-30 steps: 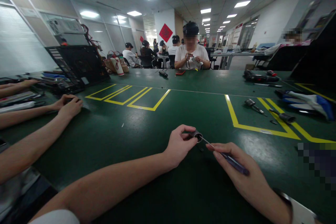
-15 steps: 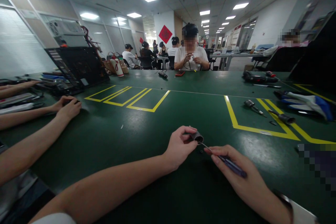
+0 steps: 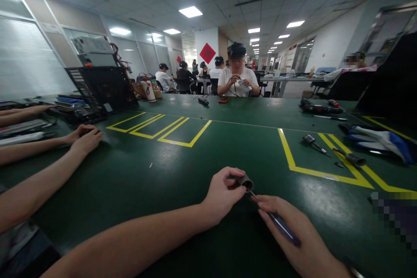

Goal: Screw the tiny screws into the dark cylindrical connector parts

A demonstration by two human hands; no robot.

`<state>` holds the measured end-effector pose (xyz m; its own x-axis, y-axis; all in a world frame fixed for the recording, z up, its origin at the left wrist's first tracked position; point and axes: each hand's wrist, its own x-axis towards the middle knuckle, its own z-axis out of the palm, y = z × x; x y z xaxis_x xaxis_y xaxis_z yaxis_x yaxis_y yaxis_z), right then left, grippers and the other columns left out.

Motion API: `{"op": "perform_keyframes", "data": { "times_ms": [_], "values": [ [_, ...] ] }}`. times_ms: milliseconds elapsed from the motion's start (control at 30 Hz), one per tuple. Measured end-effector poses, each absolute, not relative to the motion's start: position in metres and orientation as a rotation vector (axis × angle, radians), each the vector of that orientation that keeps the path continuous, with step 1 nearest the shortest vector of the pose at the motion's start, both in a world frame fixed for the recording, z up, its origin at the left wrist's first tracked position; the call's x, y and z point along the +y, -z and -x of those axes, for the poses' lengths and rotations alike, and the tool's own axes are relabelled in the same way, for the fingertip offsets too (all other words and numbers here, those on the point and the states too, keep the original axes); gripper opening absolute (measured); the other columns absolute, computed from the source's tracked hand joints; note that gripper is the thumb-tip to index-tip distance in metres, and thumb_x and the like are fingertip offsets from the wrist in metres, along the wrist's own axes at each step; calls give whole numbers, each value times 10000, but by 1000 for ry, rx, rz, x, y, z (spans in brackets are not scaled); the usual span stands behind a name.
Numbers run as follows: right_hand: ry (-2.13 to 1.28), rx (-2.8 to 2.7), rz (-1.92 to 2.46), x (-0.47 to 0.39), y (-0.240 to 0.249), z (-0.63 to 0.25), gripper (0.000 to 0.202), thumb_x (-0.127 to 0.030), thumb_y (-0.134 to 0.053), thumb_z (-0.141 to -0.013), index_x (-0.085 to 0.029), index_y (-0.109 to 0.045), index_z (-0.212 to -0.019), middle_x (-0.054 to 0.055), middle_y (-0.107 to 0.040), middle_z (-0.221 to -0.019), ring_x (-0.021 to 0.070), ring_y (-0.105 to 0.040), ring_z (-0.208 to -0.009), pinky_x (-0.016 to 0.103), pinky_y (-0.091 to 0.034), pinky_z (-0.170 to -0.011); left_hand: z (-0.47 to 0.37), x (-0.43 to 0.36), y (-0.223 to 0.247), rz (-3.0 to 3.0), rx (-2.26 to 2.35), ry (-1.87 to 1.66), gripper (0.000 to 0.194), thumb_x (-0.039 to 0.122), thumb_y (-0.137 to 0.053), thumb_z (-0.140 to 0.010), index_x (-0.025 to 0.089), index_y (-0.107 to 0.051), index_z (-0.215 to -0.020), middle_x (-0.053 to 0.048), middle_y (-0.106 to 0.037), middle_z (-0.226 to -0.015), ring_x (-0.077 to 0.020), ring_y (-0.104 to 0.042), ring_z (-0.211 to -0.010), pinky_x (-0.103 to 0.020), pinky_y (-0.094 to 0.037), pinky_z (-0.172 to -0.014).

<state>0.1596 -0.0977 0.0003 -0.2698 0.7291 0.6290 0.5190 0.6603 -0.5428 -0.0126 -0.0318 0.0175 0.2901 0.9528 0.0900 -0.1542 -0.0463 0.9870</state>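
Observation:
Between the thumb and fingers of my left hand is a small grey metal cylinder, its hollow end turned toward my right. My right hand is closed around a screwdriver with a dark purple, see-through handle. The thin shaft of the screwdriver points up and left, and its tip is at the mouth of the cylinder; whether it touches a part inside is hidden. Both hands are low over the green table.
Yellow tape marks areas on the table. At right lie a metal tool part, another cylindrical part, white-and-blue gloves and a black power tool. A co-worker's hands are at left; another person sits opposite.
The view has tilted up slightly, so the table things sit lower in the picture. The screwdriver handle has swung a little nearer to me, its shaft now steeper. Both holds are kept.

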Motion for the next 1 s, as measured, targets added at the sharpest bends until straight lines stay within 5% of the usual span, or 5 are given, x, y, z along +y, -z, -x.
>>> {"op": "perform_keyframes", "data": {
  "times_ms": [567,1000],
  "values": [
    [-133,-2117,991,-102,-5,-163,280,-136,-479,-872,-233,-489,-1134,84,-651,-1083,161,-632,-997,277,-541,-841,12,-36,-27,-1171,954,-1035,284,45,-635,-659,121,-573,-925,-39,-679,-805,-147,-646,-789,-289,-493,-769],
    [43,-2217,1002,-108,-18,-156,220,-90,-428,-845,-185,-538,-1010,129,-686,-953,188,-669,-911,294,-576,-764,8,-33,-22,-1206,997,-1050,219,56,-629,-655,114,-558,-855,-26,-659,-716,-128,-629,-676,-260,-482,-665]
  ]
}}
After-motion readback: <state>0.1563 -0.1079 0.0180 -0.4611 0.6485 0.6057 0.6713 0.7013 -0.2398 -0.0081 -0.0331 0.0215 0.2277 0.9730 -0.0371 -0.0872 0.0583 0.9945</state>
